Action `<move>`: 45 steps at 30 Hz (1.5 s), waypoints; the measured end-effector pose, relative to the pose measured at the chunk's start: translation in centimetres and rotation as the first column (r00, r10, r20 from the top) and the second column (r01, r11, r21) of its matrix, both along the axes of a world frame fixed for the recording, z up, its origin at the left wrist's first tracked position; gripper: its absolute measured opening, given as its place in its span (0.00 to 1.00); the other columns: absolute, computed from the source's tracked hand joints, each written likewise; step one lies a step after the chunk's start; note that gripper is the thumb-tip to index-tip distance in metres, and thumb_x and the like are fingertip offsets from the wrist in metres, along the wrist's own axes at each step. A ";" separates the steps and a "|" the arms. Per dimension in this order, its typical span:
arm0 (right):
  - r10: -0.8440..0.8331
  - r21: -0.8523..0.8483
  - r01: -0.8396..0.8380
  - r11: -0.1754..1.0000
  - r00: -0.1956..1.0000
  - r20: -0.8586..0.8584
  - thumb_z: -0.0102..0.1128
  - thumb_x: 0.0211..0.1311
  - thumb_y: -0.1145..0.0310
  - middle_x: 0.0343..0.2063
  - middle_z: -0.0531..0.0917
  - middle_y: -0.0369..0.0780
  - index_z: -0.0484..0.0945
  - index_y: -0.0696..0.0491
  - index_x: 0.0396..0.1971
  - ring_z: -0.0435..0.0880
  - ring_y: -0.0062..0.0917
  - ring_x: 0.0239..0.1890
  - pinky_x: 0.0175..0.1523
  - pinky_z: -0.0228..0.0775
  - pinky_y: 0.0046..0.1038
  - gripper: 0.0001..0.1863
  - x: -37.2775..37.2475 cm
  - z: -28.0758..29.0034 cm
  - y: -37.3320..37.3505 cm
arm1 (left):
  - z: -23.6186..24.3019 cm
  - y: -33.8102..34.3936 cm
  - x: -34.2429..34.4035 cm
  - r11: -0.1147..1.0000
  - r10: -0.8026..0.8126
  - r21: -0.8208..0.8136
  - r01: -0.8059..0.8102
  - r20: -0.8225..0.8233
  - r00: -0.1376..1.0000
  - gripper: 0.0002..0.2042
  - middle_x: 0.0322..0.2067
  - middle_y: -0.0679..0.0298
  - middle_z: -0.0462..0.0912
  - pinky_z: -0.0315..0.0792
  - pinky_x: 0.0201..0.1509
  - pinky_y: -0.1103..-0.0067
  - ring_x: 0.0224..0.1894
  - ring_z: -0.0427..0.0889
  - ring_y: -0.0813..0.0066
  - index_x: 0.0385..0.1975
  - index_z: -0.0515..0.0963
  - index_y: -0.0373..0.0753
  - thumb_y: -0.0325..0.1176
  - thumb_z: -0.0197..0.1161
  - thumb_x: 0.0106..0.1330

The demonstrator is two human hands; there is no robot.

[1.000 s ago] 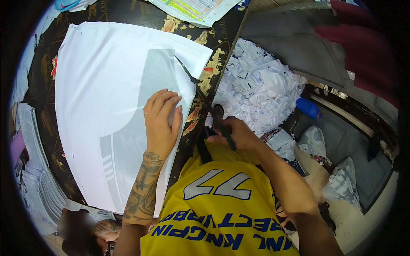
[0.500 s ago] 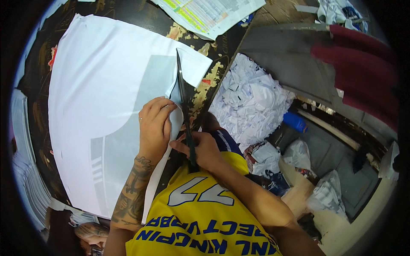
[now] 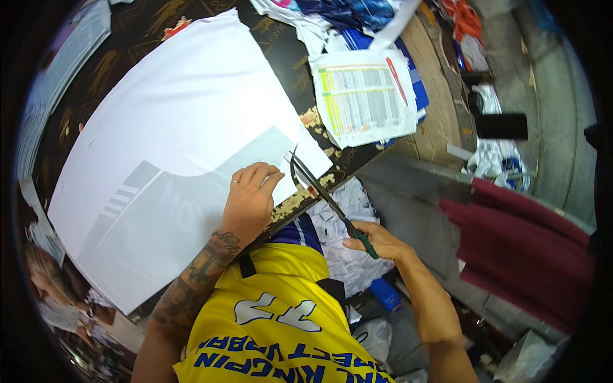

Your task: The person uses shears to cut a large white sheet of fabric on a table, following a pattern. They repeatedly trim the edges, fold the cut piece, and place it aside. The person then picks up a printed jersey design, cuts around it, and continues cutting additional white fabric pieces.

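Observation:
A large white cloth (image 3: pixel 185 83) with a grey patterned area lies over the dark table, its near edge toward my body. My left hand (image 3: pixel 252 201) rests on the grey part by that edge, with fingers bent and the thumb and forefinger pinching the cloth. In my right hand (image 3: pixel 377 241) are long dark scissors (image 3: pixel 324 191) with green handles, held out past the table edge. Their blades are slightly apart and reach over the cloth's right corner, just beyond my left fingertips. Whether cloth lies between the blades is hard to make out.
A printed sheet (image 3: pixel 364 96) with a red pen (image 3: pixel 397 82) lies farther right on the table. White scraps (image 3: pixel 348 255) are heaped below the edge. A maroon cloth (image 3: pixel 511 255) hangs at right. Stacked white sheets (image 3: pixel 64 83) line the far left.
The view has shifted and turned. The right hand has swung out to the right with the scissors, which now slant across the cloth's corner. The left hand stays at the cloth's near edge.

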State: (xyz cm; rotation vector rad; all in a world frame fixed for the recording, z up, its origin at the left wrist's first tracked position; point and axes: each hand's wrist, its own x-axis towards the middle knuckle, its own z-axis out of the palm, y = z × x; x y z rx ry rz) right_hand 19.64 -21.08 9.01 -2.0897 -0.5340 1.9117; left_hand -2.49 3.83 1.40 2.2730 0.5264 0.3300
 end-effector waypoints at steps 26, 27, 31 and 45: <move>0.111 0.047 -0.111 0.993 0.994 -0.008 0.86 0.58 0.48 0.17 0.78 0.30 0.79 0.51 0.19 0.73 0.13 0.21 0.26 0.62 0.23 0.26 4.7 -2.9 8.3 | -0.2 0.2 2.5 0.947 0.311 0.104 -0.303 -0.069 0.948 0.19 0.52 0.66 0.81 0.66 0.65 0.63 0.62 0.76 0.63 0.52 0.82 0.42 0.21 0.66 0.61; 0.157 -0.010 -0.158 0.987 0.986 -0.055 0.84 0.61 0.47 0.17 0.77 0.29 0.79 0.51 0.21 0.74 0.13 0.22 0.28 0.64 0.22 0.26 5.6 -2.2 8.9 | 0.2 1.4 3.4 0.937 0.339 0.131 -0.325 -0.101 0.936 0.17 0.51 0.66 0.81 0.66 0.64 0.63 0.61 0.77 0.62 0.51 0.83 0.43 0.21 0.66 0.62; 0.367 -0.140 -0.377 0.916 0.926 -0.092 0.78 0.64 0.39 0.19 0.76 0.30 0.81 0.52 0.24 0.74 0.14 0.23 0.30 0.66 0.24 0.29 13.2 2.4 11.6 | 2.0 5.9 5.0 0.686 0.705 0.318 -0.654 -0.072 0.705 0.17 0.51 0.63 0.81 0.66 0.63 0.58 0.58 0.77 0.59 0.55 0.82 0.45 0.26 0.66 0.65; 0.979 0.090 -0.993 -0.072 -0.053 0.197 0.75 0.61 0.33 0.32 0.81 0.46 0.82 0.55 0.37 0.83 0.41 0.40 0.50 0.74 0.41 0.35 18.1 -0.9 36.1 | -2.6 -10.0 10.7 0.656 0.739 0.359 -0.664 -0.131 0.661 0.26 0.65 0.64 0.76 0.59 0.77 0.56 0.73 0.69 0.66 0.64 0.78 0.42 0.41 0.65 0.64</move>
